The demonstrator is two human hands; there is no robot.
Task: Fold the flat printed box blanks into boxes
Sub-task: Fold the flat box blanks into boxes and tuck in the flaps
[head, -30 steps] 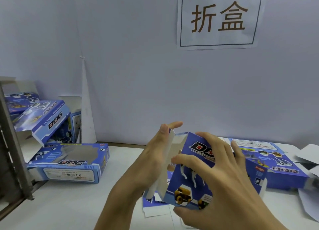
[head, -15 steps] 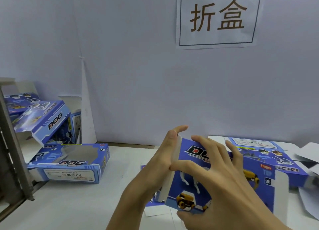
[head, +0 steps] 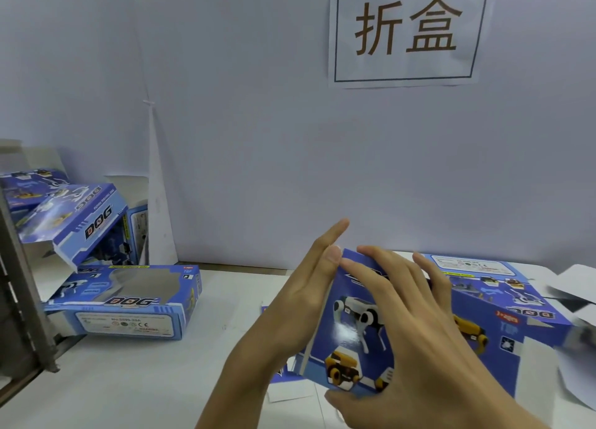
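Folded boxes (head: 125,303) lay far left, flat blanks (head: 503,286) right. At near centre, the left hand (head: 300,299) pressed straight-fingered against the half-formed box (head: 351,341); the right hand (head: 416,332) gripped it.

Only the person's two hands and forearms show in the head view. The left hand (head: 300,303) and the right hand (head: 416,338) are both bare, with no gloves, rings or bands visible on the fingers. The fingers are long and slender, and the nails that show are short and unpainted. Both forearms are bare as far as the bottom edge, with no sleeve, cuff, watch or bracelet in view on either wrist.
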